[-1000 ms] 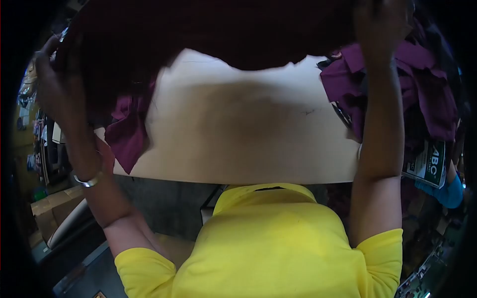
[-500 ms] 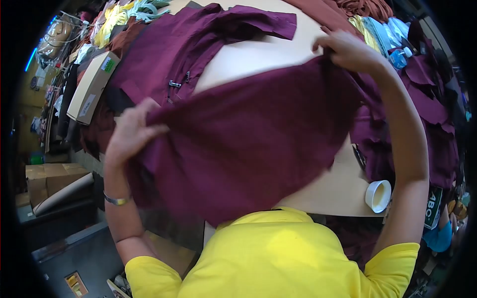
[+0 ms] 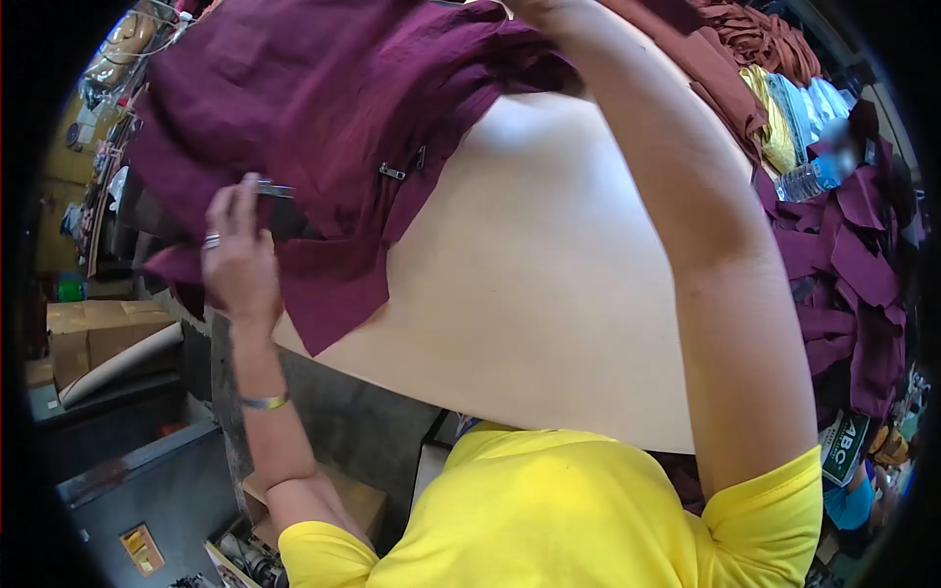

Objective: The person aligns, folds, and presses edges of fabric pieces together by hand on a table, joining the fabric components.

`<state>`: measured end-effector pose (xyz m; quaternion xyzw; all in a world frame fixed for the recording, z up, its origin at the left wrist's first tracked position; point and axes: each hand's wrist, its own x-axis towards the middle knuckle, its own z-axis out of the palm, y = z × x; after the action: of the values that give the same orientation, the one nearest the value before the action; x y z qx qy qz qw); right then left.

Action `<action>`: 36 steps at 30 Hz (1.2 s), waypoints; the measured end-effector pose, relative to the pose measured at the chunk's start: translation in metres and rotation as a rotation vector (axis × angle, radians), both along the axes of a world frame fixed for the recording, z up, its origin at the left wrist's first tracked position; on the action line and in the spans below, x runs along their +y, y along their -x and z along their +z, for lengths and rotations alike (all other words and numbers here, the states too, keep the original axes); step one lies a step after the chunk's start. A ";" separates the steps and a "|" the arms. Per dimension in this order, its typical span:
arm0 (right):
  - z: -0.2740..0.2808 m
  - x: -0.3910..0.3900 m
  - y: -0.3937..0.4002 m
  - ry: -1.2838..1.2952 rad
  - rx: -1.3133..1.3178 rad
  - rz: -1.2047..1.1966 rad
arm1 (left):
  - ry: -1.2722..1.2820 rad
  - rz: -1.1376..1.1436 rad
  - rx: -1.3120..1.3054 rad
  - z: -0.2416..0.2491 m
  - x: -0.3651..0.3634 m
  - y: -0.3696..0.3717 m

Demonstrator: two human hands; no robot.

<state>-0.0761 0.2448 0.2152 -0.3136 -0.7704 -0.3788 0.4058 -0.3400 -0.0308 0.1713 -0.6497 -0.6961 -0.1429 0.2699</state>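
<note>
Left hand [image 3: 238,260] is raised, fingers curled, at the maroon cloth's [image 3: 323,108] near edge; right arm [image 3: 686,225] stretches over it, its hand out of view.

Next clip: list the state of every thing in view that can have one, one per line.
Maroon garment: lying rumpled on the table's far left, an edge hanging over the side.
Zipper: on the garment, whether closed cannot be told.
Left hand: pinching a small metal tool against the garment.
Right hand: mostly out of frame, grip cannot be told.
Water bottle: lying on its side.
Maroon fabric pieces: heaped at the table's right edge.
</note>
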 end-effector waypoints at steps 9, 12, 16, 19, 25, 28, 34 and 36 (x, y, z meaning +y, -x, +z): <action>-0.175 -0.106 -0.041 1.298 -0.017 0.122 | 0.521 -0.148 -0.217 -0.112 0.001 -0.008; -0.199 -0.149 -0.076 1.431 -0.048 0.266 | 0.616 -0.226 -0.238 -0.106 0.008 0.007; -0.159 -0.211 -0.127 1.685 0.296 0.278 | 0.299 -0.162 -0.061 -0.091 0.006 -0.056; -0.130 -0.241 -0.169 1.552 0.203 0.103 | 0.324 -0.406 -0.126 -0.110 -0.011 -0.121; -0.071 -0.266 -0.302 0.988 0.150 -0.176 | 0.576 -0.635 -0.220 -0.154 -0.066 -0.230; -0.023 -0.270 -0.394 0.389 0.022 -0.739 | 0.563 -0.652 -0.242 -0.154 -0.069 -0.234; -0.001 -0.265 -0.608 0.420 0.898 -1.317 | 0.518 -0.621 -0.284 -0.147 -0.072 -0.243; -0.014 -0.252 -0.680 0.361 0.947 -1.147 | 0.512 -0.612 -0.284 -0.146 -0.074 -0.243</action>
<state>0.6034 -0.0074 0.2008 -0.8547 -0.2808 -0.2236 0.3751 -0.0973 -0.1052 0.0248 -0.8462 -0.5146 -0.1272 -0.0538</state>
